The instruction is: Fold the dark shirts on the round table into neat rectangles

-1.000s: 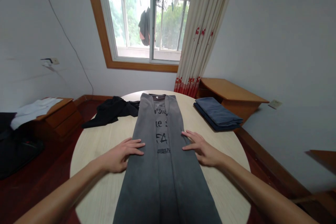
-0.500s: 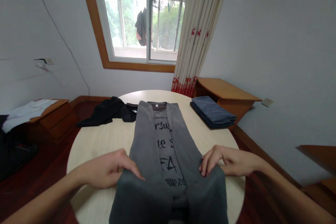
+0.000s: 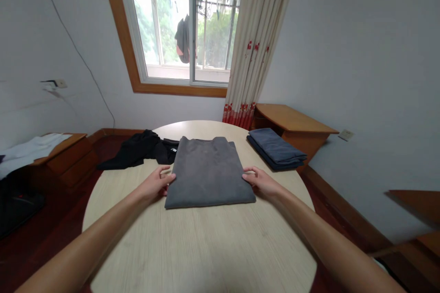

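A dark grey T-shirt [image 3: 208,174] lies folded into a flat, roughly square shape on the round table, its printed front now hidden inside. My left hand [image 3: 156,184] is at its left edge, thumb on top of the cloth and the other fingers curled at the side, partly out of sight. At the right edge, my right hand [image 3: 263,181] holds the cloth in much the same way, with the thumb on the border.
Crumpled black clothing [image 3: 140,149] lies at the table's back left, against the T-shirt. Folded dark blue garments [image 3: 277,149] are stacked at the back right. Behind the pale round table [image 3: 206,247] stand a wooden desk [image 3: 292,116] and a curtain [image 3: 256,55].
The lower half of the T-shirt has been folded up over the print, away from me. Both hands have moved forward from the lifted hem to the sides of the folded shirt.
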Available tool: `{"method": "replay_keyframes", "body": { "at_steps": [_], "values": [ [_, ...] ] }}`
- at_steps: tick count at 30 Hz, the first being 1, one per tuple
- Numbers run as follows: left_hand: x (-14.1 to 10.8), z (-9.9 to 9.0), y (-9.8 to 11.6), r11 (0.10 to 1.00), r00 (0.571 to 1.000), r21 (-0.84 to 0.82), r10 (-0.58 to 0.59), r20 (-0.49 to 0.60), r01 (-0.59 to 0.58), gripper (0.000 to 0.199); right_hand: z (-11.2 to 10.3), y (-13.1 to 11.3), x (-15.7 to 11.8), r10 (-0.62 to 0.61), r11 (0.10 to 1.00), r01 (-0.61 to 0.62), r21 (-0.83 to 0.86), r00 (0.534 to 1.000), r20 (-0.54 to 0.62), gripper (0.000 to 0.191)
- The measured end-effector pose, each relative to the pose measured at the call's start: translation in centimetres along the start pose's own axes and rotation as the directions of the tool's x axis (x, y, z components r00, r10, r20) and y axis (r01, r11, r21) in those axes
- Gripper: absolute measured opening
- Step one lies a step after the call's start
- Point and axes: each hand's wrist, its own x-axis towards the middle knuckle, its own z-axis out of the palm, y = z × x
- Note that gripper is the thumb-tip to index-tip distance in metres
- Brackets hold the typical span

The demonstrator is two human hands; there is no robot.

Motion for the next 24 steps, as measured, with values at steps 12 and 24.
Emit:
{"method": "replay_keyframes", "body": {
  "at_steps": [12,24],
  "values": [
    [-8.1,2.0,-1.5,0.969,0.831,0.249,-0.141,0.539,0.003,0.042,-5.2,-0.6,-7.3,0.347,0.917,-0.159,-0.366,0.771,0.534,0.054],
    [5.2,5.2,3.0,0.973,0.994,0.204,0.101,0.043,-0.108,0.055,-2.9,-1.3,3.7,-0.110,0.955,0.111,-0.275,0.994,0.019,0.064]
  ]
}}
